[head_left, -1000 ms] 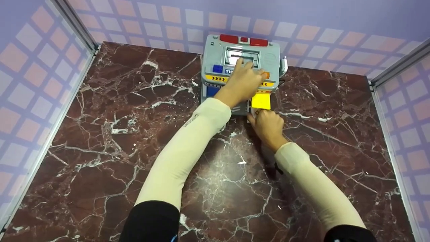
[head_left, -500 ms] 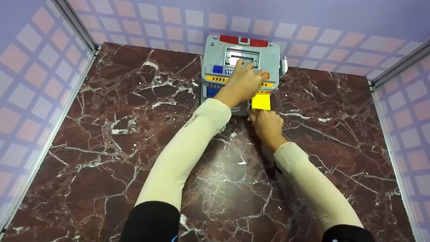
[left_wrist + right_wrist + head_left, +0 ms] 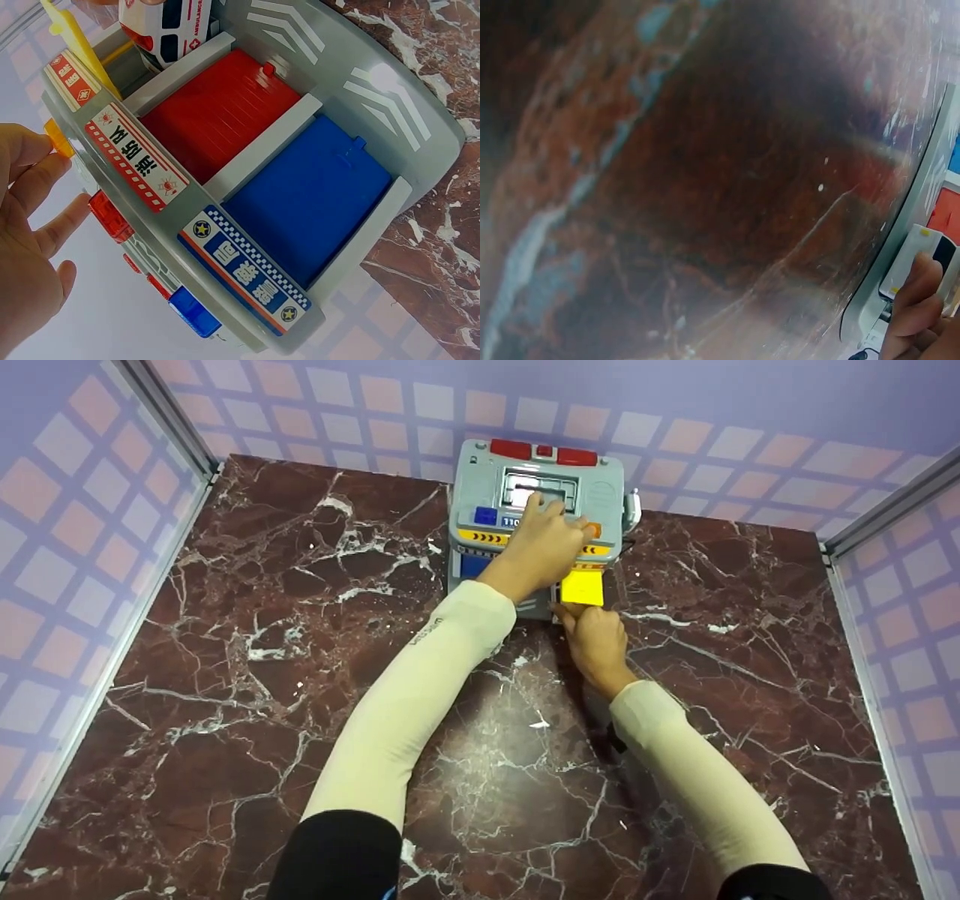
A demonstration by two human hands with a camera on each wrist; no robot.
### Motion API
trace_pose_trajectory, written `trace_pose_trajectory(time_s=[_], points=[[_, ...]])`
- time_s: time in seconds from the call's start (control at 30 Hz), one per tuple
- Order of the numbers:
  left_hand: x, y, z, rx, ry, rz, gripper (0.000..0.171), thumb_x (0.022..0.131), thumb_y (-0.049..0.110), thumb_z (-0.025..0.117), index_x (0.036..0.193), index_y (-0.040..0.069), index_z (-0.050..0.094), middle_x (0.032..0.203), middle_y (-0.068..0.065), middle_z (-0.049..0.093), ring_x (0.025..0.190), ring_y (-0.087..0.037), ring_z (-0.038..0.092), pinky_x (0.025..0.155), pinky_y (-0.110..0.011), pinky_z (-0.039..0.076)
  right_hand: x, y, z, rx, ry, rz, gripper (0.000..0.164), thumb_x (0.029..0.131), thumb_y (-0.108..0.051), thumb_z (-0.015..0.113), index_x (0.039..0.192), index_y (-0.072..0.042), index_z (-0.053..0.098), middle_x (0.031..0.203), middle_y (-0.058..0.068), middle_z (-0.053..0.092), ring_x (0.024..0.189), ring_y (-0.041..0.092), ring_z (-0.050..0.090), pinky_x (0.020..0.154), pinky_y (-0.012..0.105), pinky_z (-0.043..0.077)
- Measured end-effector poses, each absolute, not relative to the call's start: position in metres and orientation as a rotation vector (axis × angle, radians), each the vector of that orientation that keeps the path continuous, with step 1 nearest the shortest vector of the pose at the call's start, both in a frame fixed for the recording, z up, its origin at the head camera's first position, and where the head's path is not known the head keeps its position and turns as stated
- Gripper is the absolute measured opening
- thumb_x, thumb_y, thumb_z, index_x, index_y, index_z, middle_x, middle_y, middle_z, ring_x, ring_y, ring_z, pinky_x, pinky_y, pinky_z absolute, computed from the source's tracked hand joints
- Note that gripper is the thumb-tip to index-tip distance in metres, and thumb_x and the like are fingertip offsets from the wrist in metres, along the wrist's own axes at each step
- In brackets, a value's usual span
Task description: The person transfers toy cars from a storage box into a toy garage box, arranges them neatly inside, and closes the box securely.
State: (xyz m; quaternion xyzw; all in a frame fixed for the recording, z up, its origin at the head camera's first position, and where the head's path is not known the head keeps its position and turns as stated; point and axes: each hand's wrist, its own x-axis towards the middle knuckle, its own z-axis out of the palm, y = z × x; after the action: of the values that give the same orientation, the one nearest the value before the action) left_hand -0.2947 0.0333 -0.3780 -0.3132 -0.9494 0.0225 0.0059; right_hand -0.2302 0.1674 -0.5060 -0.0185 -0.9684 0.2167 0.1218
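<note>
A grey toy rescue station (image 3: 600,495) stands by the back wall. My left hand (image 3: 544,544) lies over its top, and in the left wrist view one fingertip presses the orange button (image 3: 58,139) while another reaches the red button (image 3: 111,216). The yellow door (image 3: 582,586) is lifted and sticks out. Below it, my right hand (image 3: 598,643) pinches a white toy ambulance (image 3: 166,31) at the front of that bay. The right wrist view shows the ambulance (image 3: 911,259) with bent fingers against it. Beside it, the red door (image 3: 221,112) and blue door (image 3: 311,195) are down.
The station's grey ramp (image 3: 420,112) with white arrows extends in front of the doors. A blue button (image 3: 486,515) sits on the station's top left, and a white handle-like part (image 3: 634,506) on its right side. Patterned walls (image 3: 382,431) enclose the brown marbled table (image 3: 300,660).
My right hand has shifted slightly left, and its fingers now cover the part of the ambulance seen below the yellow door. My left hand stays in place on the station.
</note>
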Motion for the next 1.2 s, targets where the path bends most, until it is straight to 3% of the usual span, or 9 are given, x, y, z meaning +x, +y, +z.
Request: trace_pose_trajectory(time_s=[0.4, 0.8, 1.07, 1.2], points=[[-0.294, 0.033, -0.377, -0.972, -2.953, 0.092, 0.041, 0.104, 0.018, 0.044, 0.144, 0.023, 0.054, 0.153, 0.003, 0.049, 0.136, -0.032, 0.044, 0.114, -0.055, 0.023, -0.233, 0.166, -0.505, -0.078, -2.869, 0.634, 0.065, 0.094, -0.058, 0.058, 0.064, -0.001, 0.061, 0.081, 0.034, 0.069, 0.077, 0.054, 0.066, 0.067, 0.063, 0.052], [-0.294, 0.035, -0.378, -0.978, -2.957, 0.081, 0.042, 0.103, 0.018, 0.046, 0.145, 0.022, 0.053, 0.152, 0.002, 0.050, 0.136, -0.032, 0.044, 0.115, -0.055, 0.023, -0.237, 0.169, -0.508, -0.162, -2.834, 0.754, 0.065, 0.094, -0.057, 0.059, 0.107, 0.006, 0.059, 0.085, 0.035, 0.067, 0.081, 0.055, 0.066, 0.068, 0.064, 0.051], [-0.295, 0.035, -0.380, -0.983, -2.932, 0.076, 0.041, 0.103, 0.018, 0.047, 0.144, 0.022, 0.055, 0.150, 0.002, 0.052, 0.136, -0.032, 0.045, 0.114, -0.055, 0.024, -0.242, 0.168, -0.509, -0.143, -2.701, 0.976, 0.049, 0.094, -0.041, 0.067, 0.110, 0.005, 0.058, 0.093, 0.030, 0.068, 0.089, 0.053, 0.067, 0.076, 0.063, 0.051], [-0.295, 0.033, -0.379, -0.979, -2.935, 0.081, 0.042, 0.103, 0.016, 0.045, 0.144, 0.021, 0.055, 0.151, 0.001, 0.051, 0.136, -0.033, 0.044, 0.114, -0.055, 0.024, -0.244, 0.163, -0.506, -0.279, -2.668, 1.143, 0.043, 0.091, -0.034, 0.070, 0.109, 0.003, 0.058, 0.091, 0.021, 0.069, 0.082, 0.042, 0.070, 0.073, 0.053, 0.054]])
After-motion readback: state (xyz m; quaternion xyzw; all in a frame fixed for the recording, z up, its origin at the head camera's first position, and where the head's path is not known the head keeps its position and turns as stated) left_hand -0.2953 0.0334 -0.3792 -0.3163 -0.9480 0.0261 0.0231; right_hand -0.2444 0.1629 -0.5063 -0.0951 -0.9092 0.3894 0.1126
